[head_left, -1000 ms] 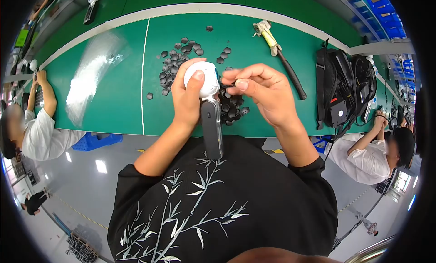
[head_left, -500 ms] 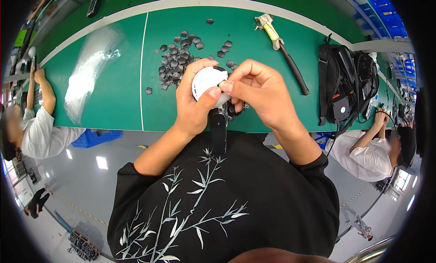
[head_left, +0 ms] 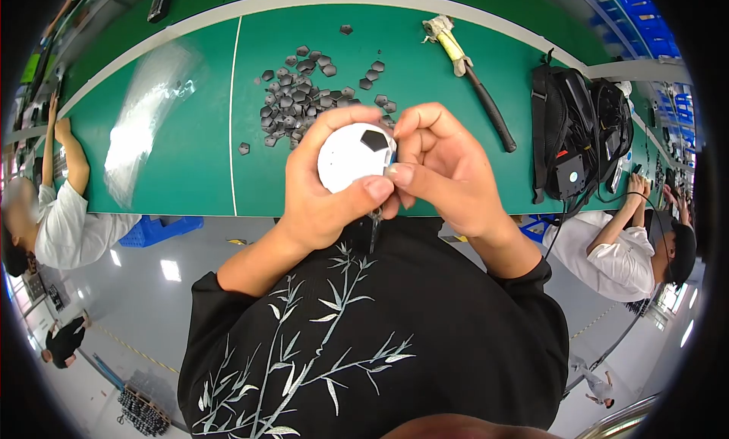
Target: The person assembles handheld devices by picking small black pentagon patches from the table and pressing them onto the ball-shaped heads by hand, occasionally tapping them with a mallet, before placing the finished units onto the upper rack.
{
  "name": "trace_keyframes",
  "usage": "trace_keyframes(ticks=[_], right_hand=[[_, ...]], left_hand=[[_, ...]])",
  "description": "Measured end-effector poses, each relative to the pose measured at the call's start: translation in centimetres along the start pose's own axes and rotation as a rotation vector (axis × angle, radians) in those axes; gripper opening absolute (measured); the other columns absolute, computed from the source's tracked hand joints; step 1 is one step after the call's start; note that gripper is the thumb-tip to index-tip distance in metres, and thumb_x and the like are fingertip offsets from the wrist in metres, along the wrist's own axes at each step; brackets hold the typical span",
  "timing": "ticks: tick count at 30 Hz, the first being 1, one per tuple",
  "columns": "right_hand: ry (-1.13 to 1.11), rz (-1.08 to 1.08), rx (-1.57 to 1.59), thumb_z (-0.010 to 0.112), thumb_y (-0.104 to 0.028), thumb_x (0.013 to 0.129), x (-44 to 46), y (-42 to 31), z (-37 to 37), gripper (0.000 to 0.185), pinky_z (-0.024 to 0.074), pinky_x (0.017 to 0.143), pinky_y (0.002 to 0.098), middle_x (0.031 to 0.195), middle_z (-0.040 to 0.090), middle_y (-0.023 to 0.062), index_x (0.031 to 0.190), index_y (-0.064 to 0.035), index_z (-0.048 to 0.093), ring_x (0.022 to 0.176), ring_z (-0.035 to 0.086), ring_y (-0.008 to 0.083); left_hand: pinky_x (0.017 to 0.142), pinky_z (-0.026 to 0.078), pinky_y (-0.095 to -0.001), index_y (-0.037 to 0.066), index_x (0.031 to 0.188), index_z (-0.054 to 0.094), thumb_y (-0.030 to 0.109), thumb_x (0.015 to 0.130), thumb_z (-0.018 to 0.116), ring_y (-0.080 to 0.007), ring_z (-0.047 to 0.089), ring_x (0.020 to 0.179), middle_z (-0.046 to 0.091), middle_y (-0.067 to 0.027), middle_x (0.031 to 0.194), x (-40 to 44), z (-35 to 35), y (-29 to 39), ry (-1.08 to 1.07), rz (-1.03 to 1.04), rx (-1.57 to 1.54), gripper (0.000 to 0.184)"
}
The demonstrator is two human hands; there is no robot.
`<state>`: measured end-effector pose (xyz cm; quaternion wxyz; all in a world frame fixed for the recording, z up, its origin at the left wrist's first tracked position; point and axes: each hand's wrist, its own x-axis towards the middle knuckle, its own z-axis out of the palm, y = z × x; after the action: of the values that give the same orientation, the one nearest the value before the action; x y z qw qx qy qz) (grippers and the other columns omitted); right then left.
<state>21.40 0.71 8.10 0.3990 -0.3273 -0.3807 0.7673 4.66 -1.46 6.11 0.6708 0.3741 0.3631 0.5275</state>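
Observation:
A white round ball-shaped piece (head_left: 345, 162), patterned like a football with a black pentagon (head_left: 373, 140) on its upper right, is in my left hand (head_left: 323, 204). The left fingers wrap its far side and the thumb lies along its near edge. My right hand (head_left: 452, 177) is at the ball's right side, thumb on the rim beside a gap, fingers curled behind it. Whether a small part is also between those fingers is hidden. Below the ball, a dark, glossy part (head_left: 373, 232) shows in front of my shirt. Loose black pentagon pieces (head_left: 285, 99) lie just beyond my left hand.
A hammer (head_left: 486, 101) with a wrapped head lies at the right, beside a black backpack (head_left: 563, 135). Clear plastic film (head_left: 148, 124) covers part of the green table (head_left: 216, 188) at left. Co-workers in white sit at the left (head_left: 64, 226) and right (head_left: 619, 253).
The ball has turned and come slightly nearer me, so a black pentagon now faces up. My right fingers have shifted from a pinch on its top to its right rim.

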Motion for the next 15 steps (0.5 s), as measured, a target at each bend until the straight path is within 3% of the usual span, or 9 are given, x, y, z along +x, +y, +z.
trace_keyframes(ticks=[2, 6, 12, 15], right_hand=[[-0.025, 0.000, 0.023, 0.066, -0.001, 0.087, -0.2, -0.1, -0.4, 0.030, 0.0524, 0.059, 0.0223, 0.075, 0.053, 0.0019, 0.112, -0.0005, 0.049, 0.063, 0.053, 0.0091], [0.059, -0.111, -0.041, 0.061, -0.001, 0.090, -0.6, 0.4, -1.9, 0.026, 0.0474, 0.055, 0.0235, 0.076, 0.054, 0.0055, 0.113, -0.0007, 0.049, 0.060, 0.051, 0.0127], [0.319, -0.091, -0.364, 0.062, -0.003, 0.090, -1.1, 0.5, -5.0, 0.017, 0.0465, 0.057, 0.0239, 0.078, 0.057, 0.0067, 0.107, 0.0007, 0.057, 0.059, 0.051, 0.0116], [0.327, 0.012, -0.844, 0.064, -0.005, 0.088, -1.9, 1.8, -6.6, 0.014, 0.0470, 0.059, 0.0252, 0.082, 0.059, 0.0071, 0.101, 0.0008, 0.062, 0.063, 0.054, 0.0130]], left_hand=[[0.066, 0.052, -0.0300, 0.000, 0.125, 0.048, 0.023, 0.075, 0.072, -0.0226, 0.061, 0.082, 0.061, -0.0198, 0.108, -0.1, -0.1, -0.2, -0.017, -0.026, -0.002, 0.060], [0.063, 0.054, -0.0281, -0.001, 0.123, 0.049, 0.006, 0.073, 0.074, -0.0201, 0.063, 0.077, 0.065, -0.0169, 0.104, 0.4, -0.8, -2.7, -0.111, 0.222, -0.045, 0.057], [0.069, 0.054, -0.0318, -0.001, 0.123, 0.049, 0.009, 0.073, 0.073, -0.0239, 0.065, 0.078, 0.065, -0.0193, 0.106, 1.0, -2.0, -3.1, -0.097, -0.022, -0.240, 0.056], [0.068, 0.055, -0.0320, 0.000, 0.126, 0.047, 0.010, 0.074, 0.072, -0.0244, 0.065, 0.076, 0.064, -0.0197, 0.105, 1.5, -2.7, -3.5, -0.040, -0.050, -0.316, 0.059]])
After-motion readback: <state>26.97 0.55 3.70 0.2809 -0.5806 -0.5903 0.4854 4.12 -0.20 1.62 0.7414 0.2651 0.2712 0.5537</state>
